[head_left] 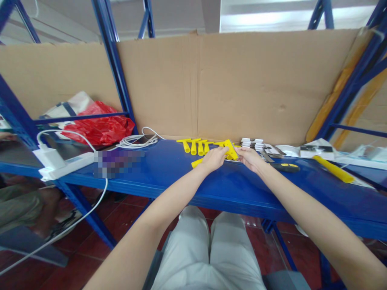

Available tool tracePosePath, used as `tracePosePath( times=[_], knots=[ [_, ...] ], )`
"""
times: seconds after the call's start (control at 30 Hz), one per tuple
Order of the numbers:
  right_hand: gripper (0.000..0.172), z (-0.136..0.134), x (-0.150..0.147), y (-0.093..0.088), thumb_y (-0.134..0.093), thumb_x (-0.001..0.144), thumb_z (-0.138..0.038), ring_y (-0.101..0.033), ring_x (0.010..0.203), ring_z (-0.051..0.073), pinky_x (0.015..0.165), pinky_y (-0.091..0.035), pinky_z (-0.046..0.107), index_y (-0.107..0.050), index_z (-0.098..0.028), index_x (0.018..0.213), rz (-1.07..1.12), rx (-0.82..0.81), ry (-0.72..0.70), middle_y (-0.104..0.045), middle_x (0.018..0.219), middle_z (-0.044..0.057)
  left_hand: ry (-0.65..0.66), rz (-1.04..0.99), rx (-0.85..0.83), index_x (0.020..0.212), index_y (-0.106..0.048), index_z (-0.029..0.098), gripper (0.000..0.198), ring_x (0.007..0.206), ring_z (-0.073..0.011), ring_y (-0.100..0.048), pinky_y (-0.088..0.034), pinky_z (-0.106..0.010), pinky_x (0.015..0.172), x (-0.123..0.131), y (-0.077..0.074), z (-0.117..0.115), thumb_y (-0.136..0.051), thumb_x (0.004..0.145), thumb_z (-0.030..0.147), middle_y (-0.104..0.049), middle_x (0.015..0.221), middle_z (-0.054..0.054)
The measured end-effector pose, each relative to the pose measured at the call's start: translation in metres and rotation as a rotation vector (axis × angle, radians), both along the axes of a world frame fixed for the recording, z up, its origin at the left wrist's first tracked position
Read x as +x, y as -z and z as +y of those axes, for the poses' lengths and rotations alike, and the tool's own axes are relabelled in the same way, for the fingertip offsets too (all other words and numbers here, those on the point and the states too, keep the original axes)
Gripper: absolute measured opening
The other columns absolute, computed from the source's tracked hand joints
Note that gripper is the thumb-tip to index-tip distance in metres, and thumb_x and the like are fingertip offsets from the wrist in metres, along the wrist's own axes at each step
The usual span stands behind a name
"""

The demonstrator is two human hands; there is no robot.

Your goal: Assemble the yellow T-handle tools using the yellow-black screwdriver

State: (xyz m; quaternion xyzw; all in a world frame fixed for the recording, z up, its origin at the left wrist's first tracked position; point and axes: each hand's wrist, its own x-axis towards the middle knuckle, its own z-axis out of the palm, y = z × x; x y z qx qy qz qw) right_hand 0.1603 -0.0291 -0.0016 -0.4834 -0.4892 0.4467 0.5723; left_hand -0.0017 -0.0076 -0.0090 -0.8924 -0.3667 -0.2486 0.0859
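My left hand (214,159) is closed on a yellow plastic scraper (231,150) with a broad, flat head. My right hand (250,158) pinches the right edge of that head, along which a thin pale strip shows. Beyond the left wrist juts a yellow tube end (197,163); whether it belongs to the held scraper, I cannot tell. Several yellow T-shaped scrapers (193,149) lie in a row left of my hands. Other yellow parts under the hands are mostly hidden. Just past my right hand are small stacked white-and-dark packets (252,143).
On the blue table (169,171), a black-and-yellow tool (284,167), a yellow handle (334,169) and a small box (317,150) lie to the right. Leftward are coiled white cable (136,141), a power strip (72,165) and a red bag (99,123). Cardboard (242,88) stands behind.
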Motion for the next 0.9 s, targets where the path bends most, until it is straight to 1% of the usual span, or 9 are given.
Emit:
tracePosePath(
  times=[0.1, 0.2, 0.3, 0.43, 0.57, 0.67, 0.9],
  knots=[
    [0.032, 0.001, -0.002, 0.002, -0.076, 0.072, -0.043, -0.066, 0.074, 0.018, 0.059, -0.048, 0.025, -0.059, -0.017, 0.065, -0.021, 0.02, -0.007, -0.068, 0.071, 0.007, 0.006, -0.018, -0.001, 0.114, -0.058, 0.019, 0.024, 0.108, -0.0227, -0.063, -0.05, -0.036, 0.093, -0.001, 0.001, 0.002, -0.046, 0.093, 0.018, -0.067, 0.112, -0.01],
    [0.033, 0.002, -0.003, 0.004, -0.073, 0.075, -0.045, -0.065, 0.073, 0.017, 0.055, -0.045, 0.023, -0.058, -0.017, 0.067, -0.035, 0.048, 0.017, -0.069, 0.073, 0.007, 0.002, -0.03, -0.006, 0.113, -0.059, 0.019, 0.024, 0.109, -0.0225, -0.063, -0.05, -0.036, 0.094, -0.001, 0.001, 0.002, -0.046, 0.093, 0.017, -0.067, 0.113, -0.009],
    [0.032, 0.003, -0.004, 0.004, -0.068, 0.08, -0.047, -0.063, 0.067, 0.015, 0.052, -0.044, 0.022, -0.058, -0.018, 0.07, -0.057, 0.072, 0.025, -0.067, 0.071, 0.006, 0.0, -0.056, -0.016, 0.113, -0.059, 0.018, 0.024, 0.109, -0.0224, -0.063, -0.049, -0.036, 0.095, 0.0, 0.0, 0.001, -0.046, 0.093, 0.016, -0.067, 0.113, -0.01],
    [0.032, 0.004, 0.001, 0.0, -0.062, 0.086, -0.046, -0.057, 0.055, 0.012, 0.051, -0.043, 0.023, -0.056, -0.019, 0.07, -0.162, 0.086, 0.018, -0.063, 0.063, 0.004, 0.0, -0.089, -0.029, 0.111, -0.06, 0.018, 0.023, 0.107, -0.023, -0.063, -0.05, -0.037, 0.092, 0.001, -0.002, -0.001, -0.045, 0.092, 0.016, -0.067, 0.111, -0.011],
    [0.033, 0.0, 0.01, -0.006, -0.066, 0.084, -0.042, -0.051, 0.047, 0.01, 0.049, -0.04, 0.022, -0.055, -0.017, 0.064, -0.313, 0.02, -0.021, -0.057, 0.053, 0.001, -0.027, -0.075, -0.037, 0.11, -0.06, 0.018, 0.024, 0.105, -0.0235, -0.063, -0.05, -0.037, 0.09, 0.001, -0.004, -0.002, -0.044, 0.092, 0.016, -0.066, 0.11, -0.011],
    [0.037, -0.004, 0.012, -0.007, -0.069, 0.081, -0.043, -0.049, 0.044, 0.009, 0.046, -0.037, 0.022, -0.055, -0.016, 0.06, -0.393, -0.02, -0.062, -0.056, 0.05, 0.001, -0.042, -0.058, -0.036, 0.111, -0.06, 0.019, 0.025, 0.104, -0.0234, -0.063, -0.05, -0.036, 0.089, 0.0, -0.005, -0.003, -0.044, 0.092, 0.016, -0.066, 0.111, -0.011],
    [0.042, -0.004, 0.005, 0.0, -0.066, 0.08, -0.047, -0.04, 0.041, 0.008, 0.043, -0.029, 0.021, -0.052, -0.018, 0.053, -0.438, 0.039, 0.022, -0.052, 0.046, 0.001, -0.045, -0.043, -0.058, 0.11, -0.061, 0.02, 0.024, 0.102, -0.0229, -0.064, -0.051, -0.037, 0.089, -0.002, -0.004, -0.004, -0.046, 0.092, 0.016, -0.066, 0.11, -0.01]
  ],
)
